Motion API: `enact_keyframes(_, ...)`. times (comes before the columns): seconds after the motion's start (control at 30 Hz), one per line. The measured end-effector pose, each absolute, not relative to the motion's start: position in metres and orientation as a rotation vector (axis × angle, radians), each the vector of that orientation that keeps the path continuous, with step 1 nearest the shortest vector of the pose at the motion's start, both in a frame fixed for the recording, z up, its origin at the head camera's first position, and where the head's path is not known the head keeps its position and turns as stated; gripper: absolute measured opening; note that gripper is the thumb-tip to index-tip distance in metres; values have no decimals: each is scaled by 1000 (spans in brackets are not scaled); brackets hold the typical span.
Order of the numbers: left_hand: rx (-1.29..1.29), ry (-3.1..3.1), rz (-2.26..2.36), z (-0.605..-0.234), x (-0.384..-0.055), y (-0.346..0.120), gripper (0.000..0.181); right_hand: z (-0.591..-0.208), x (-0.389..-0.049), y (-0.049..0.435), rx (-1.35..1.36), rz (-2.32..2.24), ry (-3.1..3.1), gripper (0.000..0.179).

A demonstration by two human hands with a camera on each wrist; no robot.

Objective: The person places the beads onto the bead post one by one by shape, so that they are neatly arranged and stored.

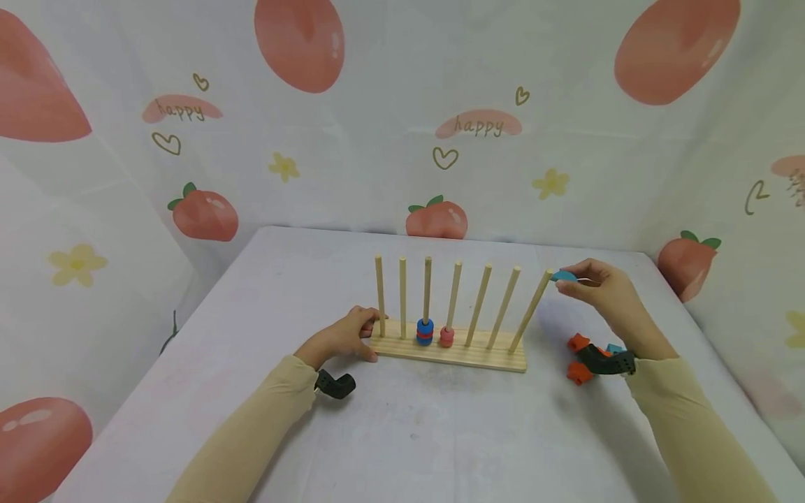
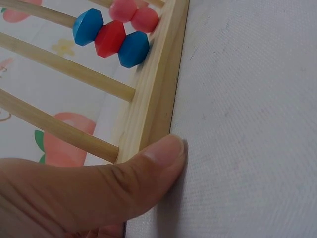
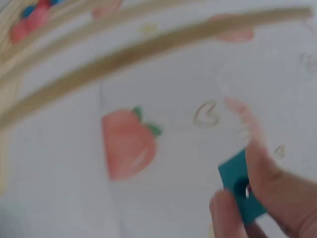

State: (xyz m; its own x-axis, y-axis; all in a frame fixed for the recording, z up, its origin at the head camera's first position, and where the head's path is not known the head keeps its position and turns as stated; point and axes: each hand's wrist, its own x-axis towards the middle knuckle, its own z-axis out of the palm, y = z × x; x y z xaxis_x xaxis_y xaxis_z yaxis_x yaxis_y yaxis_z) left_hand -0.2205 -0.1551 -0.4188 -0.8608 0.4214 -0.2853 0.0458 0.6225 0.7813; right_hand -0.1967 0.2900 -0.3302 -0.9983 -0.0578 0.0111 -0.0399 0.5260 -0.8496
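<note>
Right fingers (image 1: 590, 267) above white table (image 1: 472, 440) (peach-print backdrop (image 1: 358, 154) behind)

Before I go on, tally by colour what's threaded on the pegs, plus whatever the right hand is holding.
Blue beads on a peg: 2
Red bead between them: 1
Pink beads on the next peg: 2
Teal block with a hole, in the right hand: 1
Total: 6

Peach-printed backdrop (image 1: 371, 150) behind a pale table (image 1: 415, 454), dark cord (image 1: 175, 323) at left
</note>
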Motion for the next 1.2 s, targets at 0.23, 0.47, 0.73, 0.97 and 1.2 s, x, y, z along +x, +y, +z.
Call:
enact_keyframes(0.23,359,2408,1130,-418,-220,-154,77,-296,-176,270,-63,-2066,2617,32)
enact_keyframes(0.47,360,2388,1155,-421,-221,-155,78,-276,-163,230,-483,-2939,2064,32)
enact_keyframes(0.73,336,2375,1173,-421,-221,-155,80,-270,-157,192,-781,-2935,1973,34)
enact_keyframes(0.97,357,2398,1140,-421,-221,-155,79,-280,-161,170,-789,-2755,2230,31)
enact_keyframes(1.2,343,2399,1140,-421,-221,-154,79,-298,-171,160,-952,-2477,2565,32)
